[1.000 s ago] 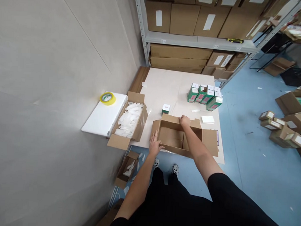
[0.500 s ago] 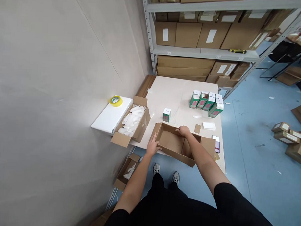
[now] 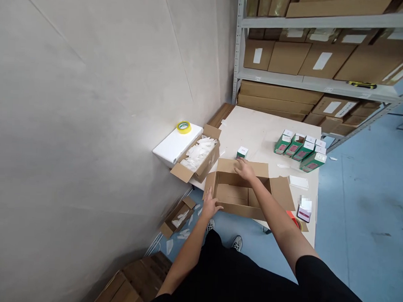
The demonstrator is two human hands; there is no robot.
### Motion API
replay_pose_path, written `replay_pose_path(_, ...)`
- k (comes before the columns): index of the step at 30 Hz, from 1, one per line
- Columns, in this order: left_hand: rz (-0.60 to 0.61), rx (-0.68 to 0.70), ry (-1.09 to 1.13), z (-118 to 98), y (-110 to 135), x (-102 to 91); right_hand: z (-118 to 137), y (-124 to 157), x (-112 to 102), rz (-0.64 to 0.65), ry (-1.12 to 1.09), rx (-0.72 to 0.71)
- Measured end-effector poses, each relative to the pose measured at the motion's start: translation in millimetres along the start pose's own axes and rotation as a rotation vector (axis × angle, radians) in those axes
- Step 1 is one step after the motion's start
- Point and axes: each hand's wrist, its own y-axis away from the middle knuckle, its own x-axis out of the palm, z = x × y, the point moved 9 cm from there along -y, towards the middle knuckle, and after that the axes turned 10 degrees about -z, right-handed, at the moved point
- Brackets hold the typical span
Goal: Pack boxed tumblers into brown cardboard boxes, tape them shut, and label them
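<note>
An open, empty cardboard box point(image 3: 239, 198) sits at the near edge of the pale table point(image 3: 261, 131), its flaps spread. My left hand point(image 3: 210, 205) grips the box's near-left corner, fingers curled over the rim. My right hand point(image 3: 244, 169) lies flat on the far flap, fingers stretched out. A single green and white carton point(image 3: 242, 153) stands just beyond that flap. Several more green cartons point(image 3: 300, 148) stand grouped at the table's right.
A box of white plastic bags point(image 3: 197, 155) and a white slab with a yellow tape roll point(image 3: 183, 127) lie left. A phone point(image 3: 304, 211) and white card point(image 3: 298, 181) lie right. Shelving with brown cartons point(image 3: 290, 57) stands behind. Small open box point(image 3: 179, 216) on the blue floor.
The view has swung left and tilted. The box has shifted toward the table's near edge; my right hand moved from its far rim onto the far flap. My left hand stays on the near-left corner.
</note>
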Motion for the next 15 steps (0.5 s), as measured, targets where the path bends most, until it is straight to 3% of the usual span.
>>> replay_pose_path(6,-0.076,-0.073,-0.049,19.5,13.0,-18.5,90.7,-38.4,29.1,0.014,-0.104,-0.131)
replay_pose_path(10,-0.083,-0.067,-0.062,18.6,7.2,-23.2,149.1,-69.9,60.9,0.039,-0.086,-0.205)
replay_pose_path(15,-0.054,-0.072,-0.051,10.9,0.2,-17.4,188.3,-112.7,105.4,0.147,0.067,-0.172)
